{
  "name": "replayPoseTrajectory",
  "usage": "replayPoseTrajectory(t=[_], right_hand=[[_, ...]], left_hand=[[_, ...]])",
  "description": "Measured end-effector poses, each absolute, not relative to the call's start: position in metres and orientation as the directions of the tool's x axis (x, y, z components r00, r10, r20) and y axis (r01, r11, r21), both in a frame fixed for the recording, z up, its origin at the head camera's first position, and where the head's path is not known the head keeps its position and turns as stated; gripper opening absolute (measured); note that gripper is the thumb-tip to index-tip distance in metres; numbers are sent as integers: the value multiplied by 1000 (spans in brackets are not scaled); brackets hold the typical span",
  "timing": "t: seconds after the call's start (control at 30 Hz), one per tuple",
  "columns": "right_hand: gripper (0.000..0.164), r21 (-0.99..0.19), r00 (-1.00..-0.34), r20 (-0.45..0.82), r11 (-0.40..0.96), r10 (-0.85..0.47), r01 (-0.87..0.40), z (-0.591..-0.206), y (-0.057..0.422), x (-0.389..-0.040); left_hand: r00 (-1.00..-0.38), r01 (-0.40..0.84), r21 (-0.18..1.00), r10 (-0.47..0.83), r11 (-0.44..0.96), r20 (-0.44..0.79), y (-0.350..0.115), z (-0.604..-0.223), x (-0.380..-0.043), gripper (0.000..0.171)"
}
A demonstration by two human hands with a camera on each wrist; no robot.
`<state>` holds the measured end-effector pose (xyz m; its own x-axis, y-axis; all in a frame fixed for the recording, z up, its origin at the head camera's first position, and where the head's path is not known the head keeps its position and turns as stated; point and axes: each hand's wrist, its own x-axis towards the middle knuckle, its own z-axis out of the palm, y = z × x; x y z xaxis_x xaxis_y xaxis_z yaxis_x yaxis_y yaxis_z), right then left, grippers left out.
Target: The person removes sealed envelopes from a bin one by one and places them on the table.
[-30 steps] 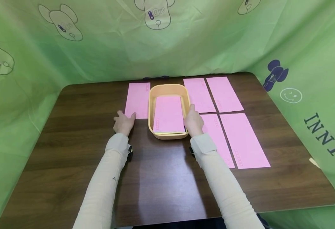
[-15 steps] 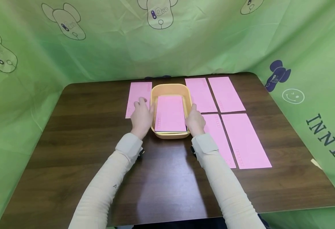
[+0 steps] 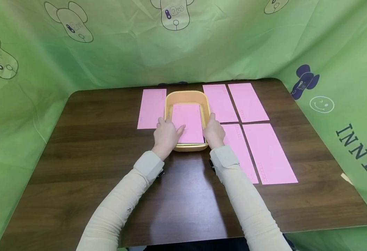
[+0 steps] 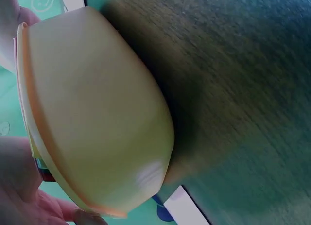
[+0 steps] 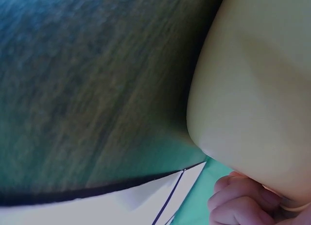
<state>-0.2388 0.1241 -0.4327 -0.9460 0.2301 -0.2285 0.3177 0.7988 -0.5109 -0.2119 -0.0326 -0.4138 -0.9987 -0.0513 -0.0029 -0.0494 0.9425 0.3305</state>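
Note:
A pale orange plastic basket (image 3: 188,94) stands at the middle of the table, holding a stack topped by a pink envelope (image 3: 189,120). Other colours show along the stack's near edge. My left hand (image 3: 166,136) is over the basket's left rim, its thumb spread across the top envelope. In the left wrist view, left fingers (image 4: 53,205) lie by the rim; whether they press on it is hard to see. With curled fingers my right hand (image 3: 214,133) holds the basket's right rim. The right wrist view shows those fingers (image 5: 238,200) bent against its wall (image 5: 257,98).
One pink envelope (image 3: 152,108) lies left of the basket. Several more, such as a near one (image 3: 269,153) and a far one (image 3: 247,102), lie in two rows at the right. Green printed cloth (image 3: 124,52) hangs around the brown wooden table (image 3: 76,157).
My left hand has moved right, from the lower edge of the left envelope to over the basket's left rim and the stack. My right hand keeps its place at the right rim.

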Motion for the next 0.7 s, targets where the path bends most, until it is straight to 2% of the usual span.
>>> replayPoseTrajectory(t=[0.3, 0.7], right_hand=[[44, -510, -944, -236, 798, 230, 322, -433, 124, -239], [49, -508, -938, -258, 793, 231, 335, -433, 125, -241]], left_hand=[[-1000, -18, 279, -13, 960, -20, -34, -414, -213, 52], [-1000, 1, 200, 6, 980, -26, -35, -412, -215, 52]])
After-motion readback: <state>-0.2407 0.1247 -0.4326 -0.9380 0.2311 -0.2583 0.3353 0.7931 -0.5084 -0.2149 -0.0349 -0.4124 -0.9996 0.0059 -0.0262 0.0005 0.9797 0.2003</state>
